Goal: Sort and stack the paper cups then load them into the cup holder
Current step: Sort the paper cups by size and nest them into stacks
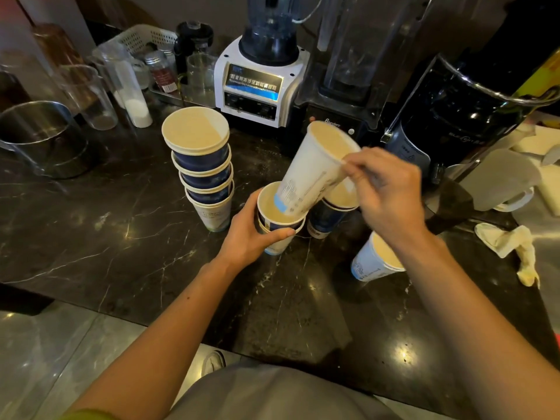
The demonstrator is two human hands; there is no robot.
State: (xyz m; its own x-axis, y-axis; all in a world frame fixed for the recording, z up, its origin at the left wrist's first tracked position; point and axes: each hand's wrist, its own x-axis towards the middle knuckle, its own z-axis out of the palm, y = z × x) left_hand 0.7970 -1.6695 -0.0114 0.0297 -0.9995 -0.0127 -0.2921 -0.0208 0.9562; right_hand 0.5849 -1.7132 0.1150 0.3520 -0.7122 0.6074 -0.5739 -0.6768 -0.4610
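My left hand (251, 234) grips a short stack of blue paper cups (280, 221) standing on the dark marble counter (121, 237). My right hand (385, 192) holds a tall white paper cup (312, 171) by its rim, tilted, with its base dipping into the top of that short stack. A taller stack of several blue cups (203, 168) stands to the left. Another blue cup (330, 216) stands just behind my right hand. A white cup (374, 262) lies tilted under my right wrist, partly hidden. No cup holder is recognisable.
Behind the cups stand a white blender (260, 80), a black blender (348, 86) and a black machine (460, 116). A steel pot (42, 137), clear jugs (91, 95) and a basket (142, 37) are at the left. A crumpled cloth (512, 244) lies at the right.
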